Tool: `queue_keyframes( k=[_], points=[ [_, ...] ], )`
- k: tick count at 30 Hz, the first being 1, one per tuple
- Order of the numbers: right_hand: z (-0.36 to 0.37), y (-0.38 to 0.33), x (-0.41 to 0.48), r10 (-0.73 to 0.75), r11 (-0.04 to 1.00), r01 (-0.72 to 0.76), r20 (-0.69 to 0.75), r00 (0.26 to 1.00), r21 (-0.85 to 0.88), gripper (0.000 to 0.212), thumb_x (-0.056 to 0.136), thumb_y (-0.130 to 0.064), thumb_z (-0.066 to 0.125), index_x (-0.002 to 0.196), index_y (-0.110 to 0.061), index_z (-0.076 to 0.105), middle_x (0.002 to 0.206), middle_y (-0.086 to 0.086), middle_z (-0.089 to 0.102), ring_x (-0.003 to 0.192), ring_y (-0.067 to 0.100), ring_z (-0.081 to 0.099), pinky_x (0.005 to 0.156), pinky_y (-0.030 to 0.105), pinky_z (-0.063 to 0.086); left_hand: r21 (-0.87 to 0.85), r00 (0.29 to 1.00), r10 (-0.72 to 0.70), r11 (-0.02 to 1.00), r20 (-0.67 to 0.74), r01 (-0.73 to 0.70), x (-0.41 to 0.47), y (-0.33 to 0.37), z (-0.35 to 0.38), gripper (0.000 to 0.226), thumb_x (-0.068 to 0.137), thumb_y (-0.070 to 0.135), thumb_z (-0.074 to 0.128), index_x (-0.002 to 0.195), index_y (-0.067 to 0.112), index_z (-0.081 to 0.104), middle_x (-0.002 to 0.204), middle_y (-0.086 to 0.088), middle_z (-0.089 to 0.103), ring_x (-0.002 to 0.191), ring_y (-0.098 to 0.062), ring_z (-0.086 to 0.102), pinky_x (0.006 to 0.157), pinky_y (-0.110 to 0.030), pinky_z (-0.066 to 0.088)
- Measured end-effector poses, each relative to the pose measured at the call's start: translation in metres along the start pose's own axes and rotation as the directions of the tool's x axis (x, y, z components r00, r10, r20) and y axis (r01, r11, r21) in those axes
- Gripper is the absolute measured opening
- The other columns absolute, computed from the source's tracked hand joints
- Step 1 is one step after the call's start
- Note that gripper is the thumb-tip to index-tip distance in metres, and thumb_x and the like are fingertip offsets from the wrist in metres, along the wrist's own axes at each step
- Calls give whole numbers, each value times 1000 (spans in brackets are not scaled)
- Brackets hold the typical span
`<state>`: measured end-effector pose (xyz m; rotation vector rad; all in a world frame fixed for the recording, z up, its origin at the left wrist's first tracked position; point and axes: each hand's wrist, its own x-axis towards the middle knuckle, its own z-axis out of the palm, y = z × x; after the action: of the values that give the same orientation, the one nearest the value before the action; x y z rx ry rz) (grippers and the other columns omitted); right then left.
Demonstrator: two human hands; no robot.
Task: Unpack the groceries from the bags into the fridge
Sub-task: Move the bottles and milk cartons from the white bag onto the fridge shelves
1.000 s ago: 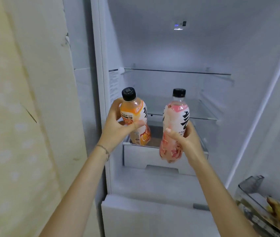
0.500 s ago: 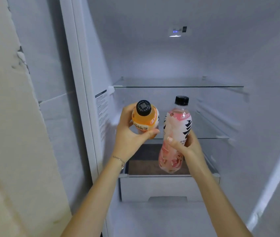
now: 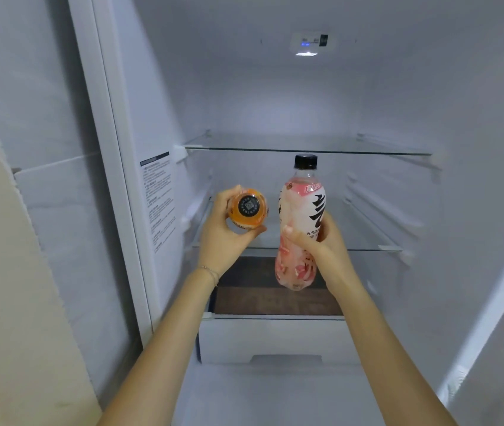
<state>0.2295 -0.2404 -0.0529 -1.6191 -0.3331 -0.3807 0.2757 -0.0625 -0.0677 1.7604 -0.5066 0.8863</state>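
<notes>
The fridge (image 3: pixel 275 103) stands open, and both arms reach into its compartment.

Left hand (image 3: pixel 223 238): fingers and thumb are curled round the orange bottle (image 3: pixel 246 221). This bottle is tipped toward the camera, so its black cap (image 3: pixel 248 205), printed with a square code, faces the viewer and hides most of the body. A thin bracelet (image 3: pixel 210 272) sits at the left wrist.

Right hand (image 3: pixel 321 244): it grips the pink bottle (image 3: pixel 301 210) around the middle, with the thumb across the front of the label. This bottle is upright, black cap at the top, base hanging free below the hand. The label carries large black characters on white.

Position of the bottles: both are held in the air, side by side with a narrow gap between them, neither resting on any surface. They are in front of the lower glass shelf (image 3: pixel 367 249). The cap of the pink bottle lies just below the edge of the upper glass shelf (image 3: pixel 336 151).

Below the lower shelf, a dark brown surface (image 3: pixel 260 299) shows behind the white drawer front (image 3: pixel 275 339).

A printed instruction sticker (image 3: pixel 158 198) is fixed to the left inner wall. A lit control panel (image 3: pixel 307 44) is mounted high on the rear wall.
</notes>
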Motion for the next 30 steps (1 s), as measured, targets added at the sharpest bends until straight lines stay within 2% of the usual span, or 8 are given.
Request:
queue_keyframes(
  k=[5,8,14,19,22,24,27,30],
  points=[
    [6,3,3,-7,1000,7,23,1000,24,40,76,-26,74,103,-42,49,100,-23,59,87,-4,60,59,7,48,302,991,-45,953,125,6,-2,-5,1,71,73,43,80,134,35,44,128,13,59,115,-7,54,94,-27,48],
    [6,7,1,-2,999,1,20,1000,50,53,65,-37,72,113,-39,49,105,-20,60,92,-2,60,61,8,50,448,975,-3,889,220,-99,-5,-10,4,74,76,39,78,140,37,41,137,9,55,118,-18,57,95,-38,51],
    [-5,27,1,47,995,-47,-4,999,83,63,67,-41,82,121,-35,52,110,-17,64,97,2,63,63,13,53,478,957,76,853,281,-208,-14,-22,9,76,73,25,83,140,25,48,143,0,51,121,-28,56,94,-51,51],
    [-12,38,-1,84,990,-80,-30,996,113,63,65,-39,75,123,-36,52,115,-14,65,102,5,63,73,20,53,436,946,1,887,324,-150,-14,-14,11,78,75,40,79,143,33,41,149,8,42,131,-19,46,105,-48,43],
    [-17,41,-2,95,989,-91,-34,995,117,62,67,-39,80,122,-38,52,113,-15,65,103,6,64,73,21,53,425,886,-85,896,455,-132,-13,-5,8,97,67,65,73,147,39,24,158,13,21,143,-13,24,117,-41,23],
    [-21,44,-2,105,989,-100,-43,993,109,59,67,-39,80,120,-40,53,113,-15,66,104,8,63,76,24,53,364,872,-92,926,481,-103,-14,1,10,102,64,73,68,147,39,21,159,16,11,145,-10,17,118,-41,23],
    [-24,46,-1,121,989,-115,-71,990,88,68,62,-43,76,125,-35,52,117,-11,64,107,11,62,79,28,53,302,882,-63,949,467,-92,-7,9,15,90,70,69,67,144,36,29,157,12,22,141,-14,29,113,-45,35],
    [-27,48,0,123,991,-117,-94,988,67,80,59,-47,77,132,-29,50,122,-7,63,110,13,61,84,32,54,420,852,-36,881,522,-220,6,15,15,83,73,71,60,144,37,35,151,11,35,140,-11,30,116,-46,28]
  ],
)
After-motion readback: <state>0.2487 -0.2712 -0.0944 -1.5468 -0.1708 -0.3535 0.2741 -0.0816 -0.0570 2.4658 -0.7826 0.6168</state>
